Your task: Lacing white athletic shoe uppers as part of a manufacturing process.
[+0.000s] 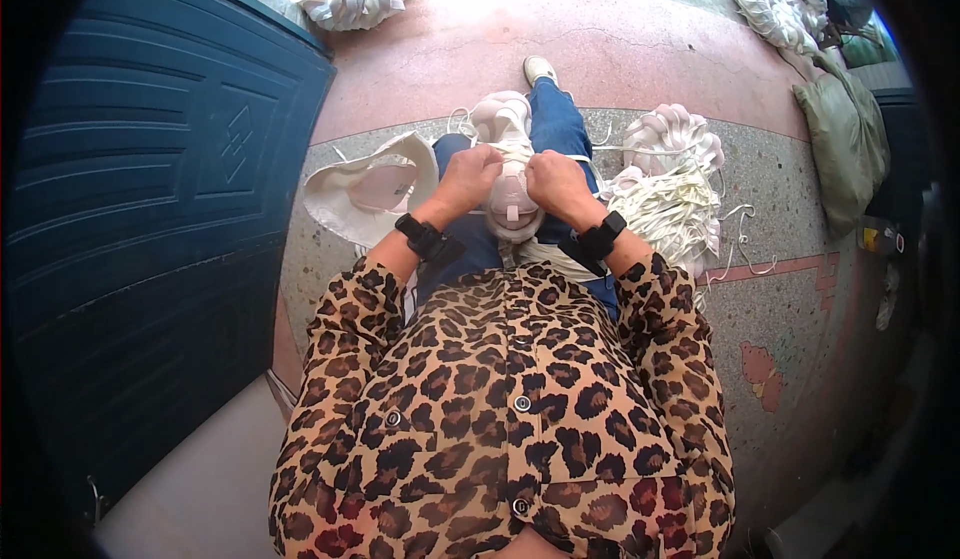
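Pale pink chunky sneaker [511, 202] sits between your blue-jeaned legs [560, 124], left hand [468, 179] and right hand [559, 187] both pinching its cream laces [513, 156].

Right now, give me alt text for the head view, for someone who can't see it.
Below leopard-print sleeves, a left hand and right hand are at the cream laces of a pale pink shoe. A lace pile lies right; a blue door stands left.

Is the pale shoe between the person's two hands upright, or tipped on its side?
Upright: the pale shoe shows its laces facing up, with the left hand and right hand at them.
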Tool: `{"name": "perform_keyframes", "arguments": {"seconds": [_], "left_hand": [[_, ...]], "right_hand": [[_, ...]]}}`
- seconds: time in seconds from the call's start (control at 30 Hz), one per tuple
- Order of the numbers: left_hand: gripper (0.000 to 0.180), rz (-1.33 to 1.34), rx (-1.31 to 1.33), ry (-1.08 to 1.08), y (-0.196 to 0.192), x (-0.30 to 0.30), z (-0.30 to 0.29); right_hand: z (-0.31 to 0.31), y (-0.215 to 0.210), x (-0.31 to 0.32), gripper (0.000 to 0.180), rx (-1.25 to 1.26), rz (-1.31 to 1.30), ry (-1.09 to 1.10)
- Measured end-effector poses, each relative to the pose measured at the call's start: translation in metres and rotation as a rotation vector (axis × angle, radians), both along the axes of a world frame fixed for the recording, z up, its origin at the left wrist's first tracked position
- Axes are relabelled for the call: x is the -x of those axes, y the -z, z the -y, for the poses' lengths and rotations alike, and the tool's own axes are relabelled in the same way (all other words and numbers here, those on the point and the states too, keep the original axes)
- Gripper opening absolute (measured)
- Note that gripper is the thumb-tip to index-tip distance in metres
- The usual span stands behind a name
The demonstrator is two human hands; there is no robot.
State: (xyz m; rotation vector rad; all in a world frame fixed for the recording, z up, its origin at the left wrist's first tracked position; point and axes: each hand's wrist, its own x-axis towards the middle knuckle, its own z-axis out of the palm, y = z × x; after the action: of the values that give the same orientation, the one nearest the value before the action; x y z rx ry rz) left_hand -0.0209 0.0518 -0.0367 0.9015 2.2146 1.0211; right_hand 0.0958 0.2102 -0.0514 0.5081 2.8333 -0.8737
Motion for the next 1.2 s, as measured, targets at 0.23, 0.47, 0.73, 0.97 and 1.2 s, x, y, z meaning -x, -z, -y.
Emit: {"name": "perform_keyframes", "arguments": {"seconds": [0.23,0.47,0.73,0.97,1.2], "left_hand": [[0.019,-0.037,0.006,-0.035,0.012,-0.002,-0.002],[0.019,-0.023,0.009,-0.048,0.009,-0.004,-0.001],[0.016,0.091,-0.015,-0.073,0.016,-0.004,0.0],[0.015,0.174,-0.033,-0.099,0.026,-0.002,0.001],[0.015,0.324,-0.05,-0.125,0.022,-0.002,0.003]], "right_hand": [[0.001,0.012,0.003,0.024,0.008,-0.117,0.003],[-0.006,0.012,0.012,0.028,0.157,-0.016,0.071],[-0.005,0.015,0.01,0.028,0.22,-0.08,0.055],[0.006,0.022,0.009,0.021,0.244,-0.197,0.13],[0.02,0.014,0.003,0.021,0.209,-0.33,0.154]]}}
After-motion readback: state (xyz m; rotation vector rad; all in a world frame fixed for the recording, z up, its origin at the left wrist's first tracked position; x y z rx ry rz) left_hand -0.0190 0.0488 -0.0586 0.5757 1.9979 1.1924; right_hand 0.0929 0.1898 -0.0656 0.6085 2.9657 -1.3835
